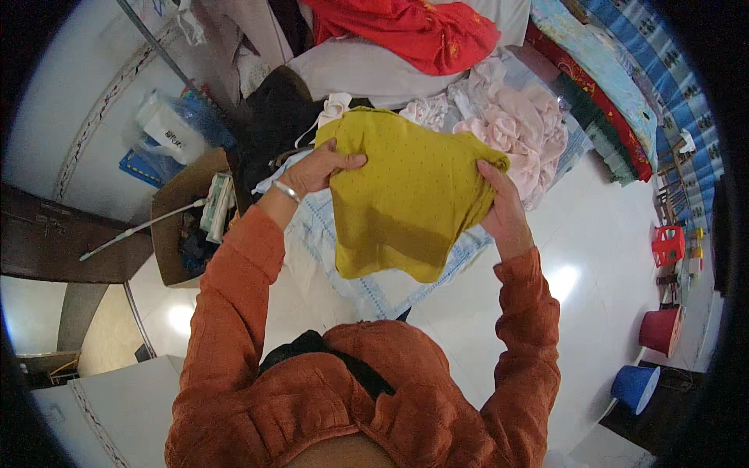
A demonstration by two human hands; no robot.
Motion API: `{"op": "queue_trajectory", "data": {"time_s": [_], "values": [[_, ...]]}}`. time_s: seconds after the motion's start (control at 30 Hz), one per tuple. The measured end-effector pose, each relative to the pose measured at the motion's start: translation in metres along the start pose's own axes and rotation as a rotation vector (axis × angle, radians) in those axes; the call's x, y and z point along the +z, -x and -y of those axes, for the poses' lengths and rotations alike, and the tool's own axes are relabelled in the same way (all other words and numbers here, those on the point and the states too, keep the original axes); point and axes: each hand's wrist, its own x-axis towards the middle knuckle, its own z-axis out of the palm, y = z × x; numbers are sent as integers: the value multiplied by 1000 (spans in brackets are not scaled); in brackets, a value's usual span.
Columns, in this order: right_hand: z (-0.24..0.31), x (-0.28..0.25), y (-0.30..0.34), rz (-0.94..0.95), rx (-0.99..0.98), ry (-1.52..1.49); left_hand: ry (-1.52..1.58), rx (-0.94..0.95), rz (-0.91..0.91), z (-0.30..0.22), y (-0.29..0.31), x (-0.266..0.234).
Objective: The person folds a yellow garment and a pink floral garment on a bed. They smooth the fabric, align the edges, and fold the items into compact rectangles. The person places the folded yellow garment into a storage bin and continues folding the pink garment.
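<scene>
A mustard-yellow garment (406, 195) with small dark dots hangs between my two hands, its cloth partly doubled over. My left hand (316, 166) grips its left edge, thumb on the front; a silver bangle is on that wrist. At the right edge, my right hand (503, 201) pinches the cloth, the other fingers mostly behind it. What lies directly behind the garment is hidden. Under and beyond it, a pale blue and white patterned cloth (437, 290) is spread, with a heap of pale pink fabric (527, 129) on it to the right.
Black clothes (273, 117) lie beyond my left hand. A cardboard box (168, 253) with a long-handled mop (214, 207) stands at the left. Red cloth (413, 35) rests on the pale seat at the back. Red (659, 331) and blue buckets (633, 388) stand far right.
</scene>
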Motion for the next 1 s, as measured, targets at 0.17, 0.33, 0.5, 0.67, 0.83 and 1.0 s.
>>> {"op": "queue_trajectory", "data": {"time_s": [0.17, 0.33, 0.5, 0.67, 0.83, 1.0], "values": [[41, -37, -60, 55, -143, 199, -63, 36, 110, -33, -76, -9], [76, -38, -80, 21, -207, 35, -135, 123, 165, -58, -109, 9], [40, -74, -59, -41, -304, 464, -311, -20, 139, -22, -103, 0], [-91, -129, -6, -97, 73, -5, -237, -266, 181, 114, -52, -63], [-263, -187, 93, -239, 441, -239, -508, -467, 246, 244, 50, -90], [-310, -199, 135, -288, 569, -246, -588, -529, 355, 250, 77, -99]]}}
